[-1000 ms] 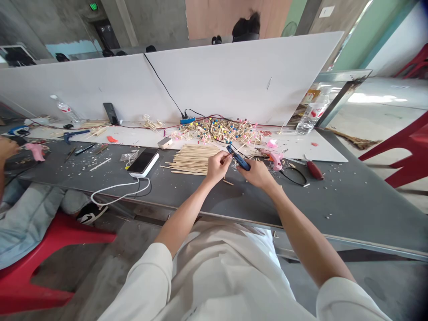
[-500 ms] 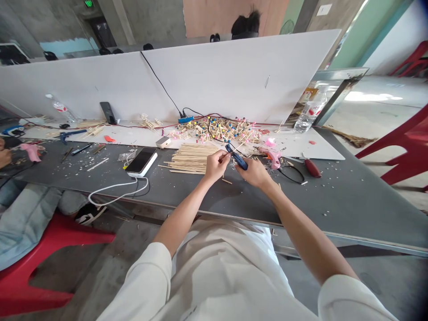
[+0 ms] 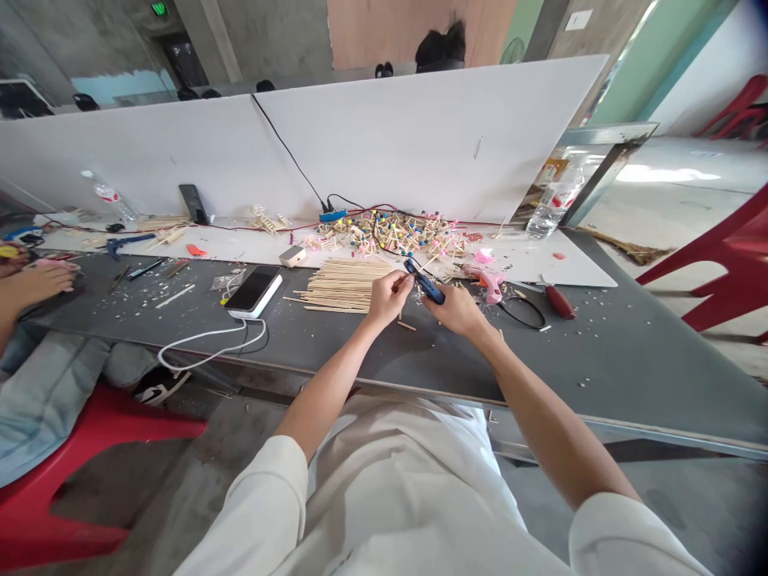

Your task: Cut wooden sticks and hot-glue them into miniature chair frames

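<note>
My right hand is wrapped round blue-handled pliers, whose dark head points up and to the left. Close to that head, my left hand is closed in a pinch; whatever lies between its fingertips is too small to make out. Left of and behind my left hand lies a bundle of thin wooden sticks. Past both hands spreads a heap of short sticks with coloured balls. A short stick piece rests on the grey table just below my hands.
To the right are a pink glue gun with a black cable and a dark red handle. A phone on a white block trails a white cable on the left. A co-worker's hand is at far left. A white partition stands behind.
My hands and the pliers have hardly moved. At far left, the co-worker's hand has come further into view, over the spot where a pink glue gun showed.
</note>
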### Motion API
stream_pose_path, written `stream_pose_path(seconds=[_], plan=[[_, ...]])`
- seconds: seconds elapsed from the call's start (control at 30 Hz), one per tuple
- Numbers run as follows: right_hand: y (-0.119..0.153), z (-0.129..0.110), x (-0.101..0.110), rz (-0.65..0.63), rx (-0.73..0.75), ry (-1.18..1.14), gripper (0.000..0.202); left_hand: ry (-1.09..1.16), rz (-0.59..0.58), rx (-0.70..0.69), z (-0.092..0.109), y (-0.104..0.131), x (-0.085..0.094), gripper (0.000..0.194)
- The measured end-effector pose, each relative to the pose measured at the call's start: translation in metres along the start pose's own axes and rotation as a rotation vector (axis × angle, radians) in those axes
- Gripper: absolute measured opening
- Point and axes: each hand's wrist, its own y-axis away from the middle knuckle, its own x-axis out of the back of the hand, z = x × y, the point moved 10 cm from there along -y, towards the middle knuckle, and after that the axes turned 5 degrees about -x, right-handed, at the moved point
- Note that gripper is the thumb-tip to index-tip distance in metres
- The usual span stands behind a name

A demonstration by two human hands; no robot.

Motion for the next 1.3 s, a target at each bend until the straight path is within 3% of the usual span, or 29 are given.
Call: stream_pose_path(seconds=[0.2, 0.57, 0.87, 1.3], plan=[[0.001, 0.001, 0.002, 0.025, -0.016, -0.05, 0.026, -0.029, -0.014, 0.005, -0.004, 0.002, -0.002, 0.048], [0.002, -0.001, 0.007, 0.055, 0.014, -0.083, 0.028, 0.221, -0.047, 0.147, -0.013, 0.002, -0.012, 0.052], [0.003, -0.006, 0.01, 0.037, 0.057, -0.126, 0.038, 0.227, -0.056, 0.111, -0.002, 0.001, -0.012, 0.051], [0.004, -0.008, 0.009, 0.022, 0.063, -0.109, 0.037, -0.01, 0.023, -0.016, 0.003, 0.002, 0.001, 0.046]])
